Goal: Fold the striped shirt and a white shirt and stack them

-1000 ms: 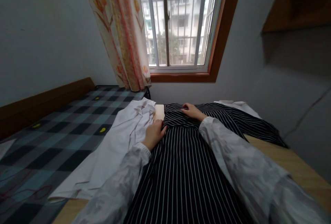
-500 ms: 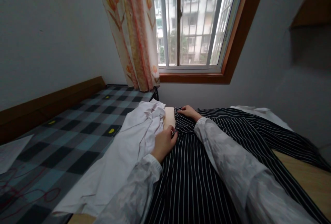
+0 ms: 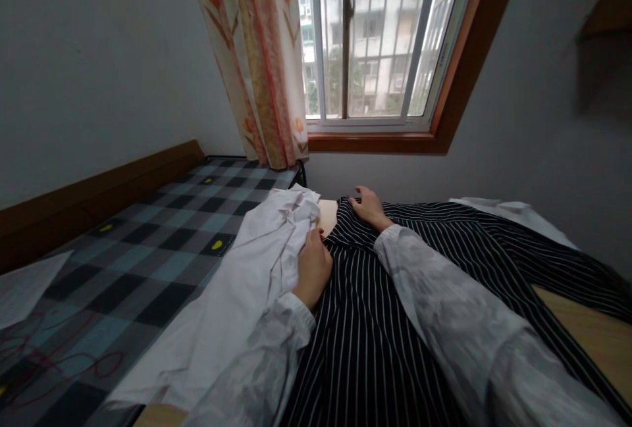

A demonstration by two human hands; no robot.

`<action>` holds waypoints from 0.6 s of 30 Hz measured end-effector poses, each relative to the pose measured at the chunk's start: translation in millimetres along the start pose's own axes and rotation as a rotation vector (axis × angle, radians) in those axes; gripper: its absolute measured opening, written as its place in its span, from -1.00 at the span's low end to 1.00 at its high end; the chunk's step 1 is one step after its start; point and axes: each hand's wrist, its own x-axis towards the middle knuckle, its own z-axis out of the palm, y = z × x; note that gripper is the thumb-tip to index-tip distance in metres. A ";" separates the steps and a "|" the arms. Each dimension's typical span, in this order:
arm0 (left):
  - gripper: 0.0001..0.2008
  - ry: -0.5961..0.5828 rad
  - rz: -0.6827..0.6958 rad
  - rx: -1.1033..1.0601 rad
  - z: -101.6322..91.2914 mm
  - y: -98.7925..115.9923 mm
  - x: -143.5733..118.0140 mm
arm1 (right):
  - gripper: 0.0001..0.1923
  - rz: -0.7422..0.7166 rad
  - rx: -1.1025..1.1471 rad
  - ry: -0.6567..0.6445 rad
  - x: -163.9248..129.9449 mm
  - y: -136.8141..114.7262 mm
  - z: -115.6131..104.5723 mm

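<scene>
From the head camera we looked down along two pale sleeves at a black striped shirt (image 3: 375, 322) spread flat on a wooden desk (image 3: 587, 335), its upper edge lying at the far end near the window (image 3: 375, 39). Our left hand (image 3: 312, 268) rested at the shirt's left edge, the fingers curled together and seemingly pinching the striped cloth where it met a crumpled white garment (image 3: 237, 289) lying just beside it; we could not tell how firm that pinch was. Our right hand (image 3: 368, 206) lay at the far top edge of the shirt, fingers slightly apart and pressed down on the fabric.

We judged the step in hand to be straightening the shirt's top edge, with both hands set along it. The next move, as we read it, called for keeping that edge taut and even, without dragging the white garment along.

To the left stood a bed (image 3: 148, 229) with a blue and black checked cover, and a flowered curtain (image 3: 257, 58) hung by the window.
</scene>
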 end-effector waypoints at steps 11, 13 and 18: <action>-0.79 -0.086 0.332 -0.014 -12.4 14.7 2.3 | -0.29 -0.569 -0.235 -0.393 -124.2 8.5 -94.0; -0.75 -0.209 0.438 -0.009 -12.3 16.3 1.9 | -0.29 -0.539 -0.211 -0.365 -143.3 13.6 -110.0; -0.73 -0.291 0.313 0.173 -10.2 19.2 0.8 | -0.22 -0.462 -0.247 -0.344 -196.7 48.5 -144.3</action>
